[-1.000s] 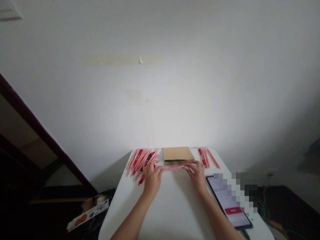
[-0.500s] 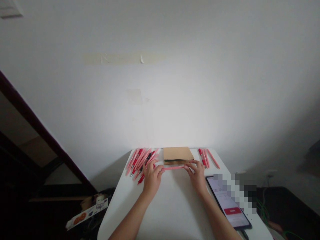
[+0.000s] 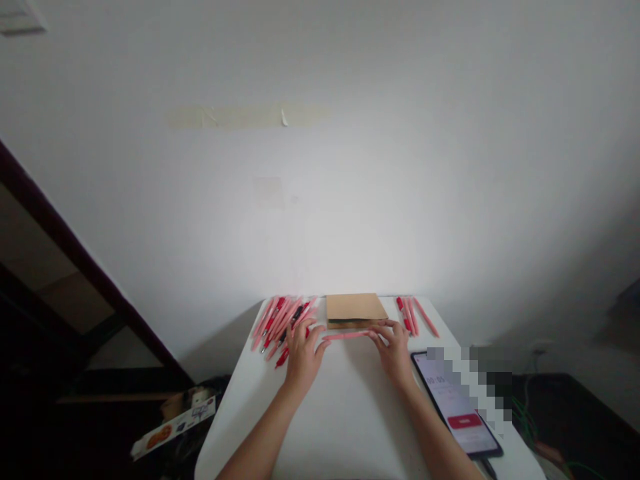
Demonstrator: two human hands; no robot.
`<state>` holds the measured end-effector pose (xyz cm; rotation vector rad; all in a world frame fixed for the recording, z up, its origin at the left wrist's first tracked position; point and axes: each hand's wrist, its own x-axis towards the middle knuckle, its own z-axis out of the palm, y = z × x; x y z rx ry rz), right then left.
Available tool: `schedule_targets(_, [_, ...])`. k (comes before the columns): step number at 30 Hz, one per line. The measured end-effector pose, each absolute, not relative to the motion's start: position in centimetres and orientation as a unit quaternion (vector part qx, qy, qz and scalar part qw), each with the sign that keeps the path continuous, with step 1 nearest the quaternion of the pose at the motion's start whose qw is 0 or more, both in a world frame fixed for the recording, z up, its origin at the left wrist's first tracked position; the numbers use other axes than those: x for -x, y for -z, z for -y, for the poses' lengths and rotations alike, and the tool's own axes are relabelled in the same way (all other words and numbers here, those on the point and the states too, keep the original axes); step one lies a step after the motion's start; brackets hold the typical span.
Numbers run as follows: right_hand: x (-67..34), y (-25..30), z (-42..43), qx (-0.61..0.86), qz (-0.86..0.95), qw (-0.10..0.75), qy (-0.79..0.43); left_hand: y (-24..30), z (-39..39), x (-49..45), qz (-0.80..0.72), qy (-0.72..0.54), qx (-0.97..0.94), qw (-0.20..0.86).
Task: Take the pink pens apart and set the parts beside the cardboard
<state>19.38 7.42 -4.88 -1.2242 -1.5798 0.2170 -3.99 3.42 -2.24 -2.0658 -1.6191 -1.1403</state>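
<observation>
A slim pink pen (image 3: pixel 345 336) lies crosswise between my hands, just in front of a brown cardboard-coloured box or pad (image 3: pixel 356 308). My right hand (image 3: pixel 393 347) pinches the pen's right end. At its left end, my left hand (image 3: pixel 303 350) has thumb and fingers parted, with the pen tip close to the thumb. Behind my left hand is a loose pile of pink, red and black pens (image 3: pixel 280 323), partly hidden by the fingers. Beyond my right hand, several pink and red pens (image 3: pixel 411 316) lie side by side.
A phone (image 3: pixel 456 407) with a timer on its screen lies at the right edge of the white table (image 3: pixel 350 427), a cable at its lower end. The wall (image 3: pixel 350 200) stands right behind the table. A printed carton (image 3: pixel 175 427) is on the left, below table height.
My left thumb and fingers have spread apart and let go of the pen's left end. My right hand keeps its pinch on the other end.
</observation>
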Motion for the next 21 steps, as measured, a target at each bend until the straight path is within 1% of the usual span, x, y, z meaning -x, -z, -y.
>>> schedule_targets(21, [-19.71, 5.09, -7.87, 0.519, 0.654, 0.546, -0.074, 1.93, -3.37, 3.82, 0.558, 0.404, 0.712, 0.131])
